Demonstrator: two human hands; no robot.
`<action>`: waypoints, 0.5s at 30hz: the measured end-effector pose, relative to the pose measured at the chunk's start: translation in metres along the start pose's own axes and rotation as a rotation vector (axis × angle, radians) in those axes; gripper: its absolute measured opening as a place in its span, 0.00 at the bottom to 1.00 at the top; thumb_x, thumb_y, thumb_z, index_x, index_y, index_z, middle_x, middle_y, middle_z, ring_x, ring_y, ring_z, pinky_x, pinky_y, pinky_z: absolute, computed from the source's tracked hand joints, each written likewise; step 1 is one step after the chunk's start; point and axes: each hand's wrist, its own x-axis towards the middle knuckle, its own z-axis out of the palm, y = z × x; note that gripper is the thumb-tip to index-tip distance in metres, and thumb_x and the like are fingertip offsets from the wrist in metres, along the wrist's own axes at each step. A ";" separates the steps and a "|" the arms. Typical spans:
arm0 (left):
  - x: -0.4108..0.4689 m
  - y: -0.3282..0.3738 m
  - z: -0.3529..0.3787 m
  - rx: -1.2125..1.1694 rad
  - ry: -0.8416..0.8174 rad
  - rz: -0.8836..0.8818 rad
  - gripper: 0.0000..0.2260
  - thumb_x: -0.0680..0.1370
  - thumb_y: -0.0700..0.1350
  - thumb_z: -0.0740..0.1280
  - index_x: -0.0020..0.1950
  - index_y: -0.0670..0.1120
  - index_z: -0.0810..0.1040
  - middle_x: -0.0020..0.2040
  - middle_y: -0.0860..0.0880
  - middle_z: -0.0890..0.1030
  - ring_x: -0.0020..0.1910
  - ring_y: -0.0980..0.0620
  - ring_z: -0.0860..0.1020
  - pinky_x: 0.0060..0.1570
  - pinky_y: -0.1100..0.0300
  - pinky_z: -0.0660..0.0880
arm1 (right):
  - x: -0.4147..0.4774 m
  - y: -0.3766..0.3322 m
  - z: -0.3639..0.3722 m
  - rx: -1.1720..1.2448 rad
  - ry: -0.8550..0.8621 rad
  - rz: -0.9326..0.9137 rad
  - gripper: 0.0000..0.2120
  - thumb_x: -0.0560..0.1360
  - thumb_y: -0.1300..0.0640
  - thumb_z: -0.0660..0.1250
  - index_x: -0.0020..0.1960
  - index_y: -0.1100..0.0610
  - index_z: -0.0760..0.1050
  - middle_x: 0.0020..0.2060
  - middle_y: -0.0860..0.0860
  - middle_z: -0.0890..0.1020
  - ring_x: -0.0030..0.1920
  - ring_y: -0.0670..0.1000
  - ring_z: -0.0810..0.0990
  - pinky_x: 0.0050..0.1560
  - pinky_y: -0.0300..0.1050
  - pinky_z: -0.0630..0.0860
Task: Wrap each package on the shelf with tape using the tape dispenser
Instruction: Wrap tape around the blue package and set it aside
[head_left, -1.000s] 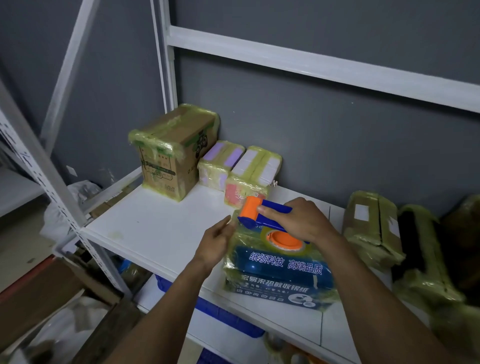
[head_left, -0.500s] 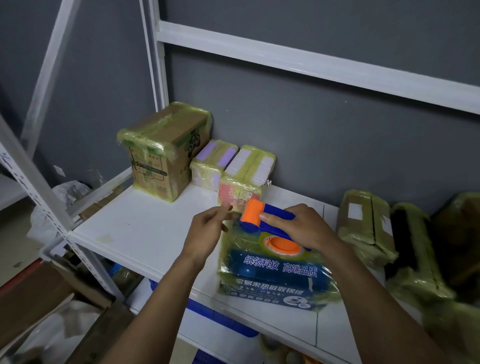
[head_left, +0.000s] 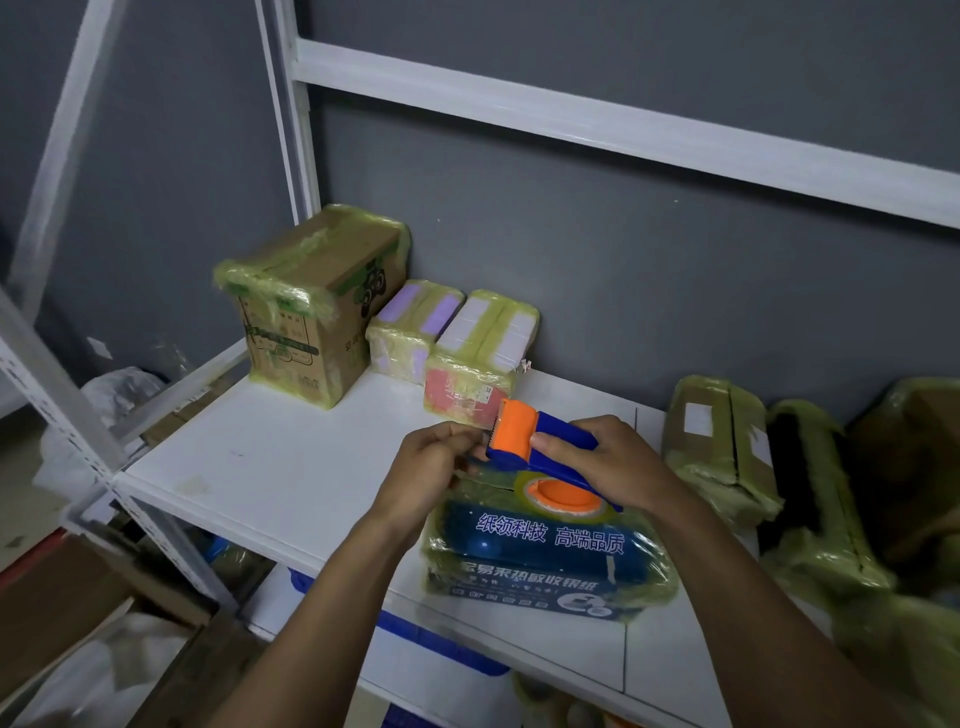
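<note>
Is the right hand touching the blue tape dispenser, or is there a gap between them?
Touching. The head view shows the right hand wrapped round the blue handle of the tape dispenser, thumb pressed on it.

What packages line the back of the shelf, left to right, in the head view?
Taped cardboard box → purple-labelled package → pink-fronted package → brown package with white label → black package. The blue package in front overlaps the pink-fronted one, so it is left out.

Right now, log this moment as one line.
right hand: grips tape dispenser | left hand: curled at its cutter end, hold unclear | blue package: on shelf, below dispenser
</note>
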 end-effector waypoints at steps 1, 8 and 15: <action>0.000 0.001 0.000 -0.010 -0.020 -0.003 0.12 0.83 0.48 0.66 0.45 0.43 0.83 0.38 0.49 0.83 0.36 0.55 0.79 0.34 0.65 0.73 | 0.000 0.002 0.000 0.002 -0.004 -0.003 0.26 0.70 0.28 0.65 0.44 0.51 0.82 0.35 0.46 0.86 0.35 0.47 0.85 0.39 0.43 0.77; 0.002 -0.005 -0.002 0.092 0.026 0.142 0.12 0.80 0.47 0.69 0.45 0.39 0.83 0.35 0.50 0.82 0.35 0.58 0.79 0.36 0.68 0.74 | -0.001 0.001 -0.002 -0.029 0.000 -0.022 0.26 0.69 0.28 0.64 0.46 0.51 0.82 0.36 0.45 0.86 0.37 0.45 0.85 0.40 0.41 0.79; 0.006 0.008 -0.013 0.234 -0.035 0.170 0.13 0.81 0.49 0.69 0.43 0.41 0.81 0.32 0.55 0.81 0.34 0.60 0.75 0.41 0.65 0.72 | 0.000 -0.007 -0.001 -0.082 0.045 -0.042 0.25 0.69 0.28 0.64 0.46 0.48 0.81 0.36 0.41 0.84 0.38 0.39 0.83 0.34 0.30 0.73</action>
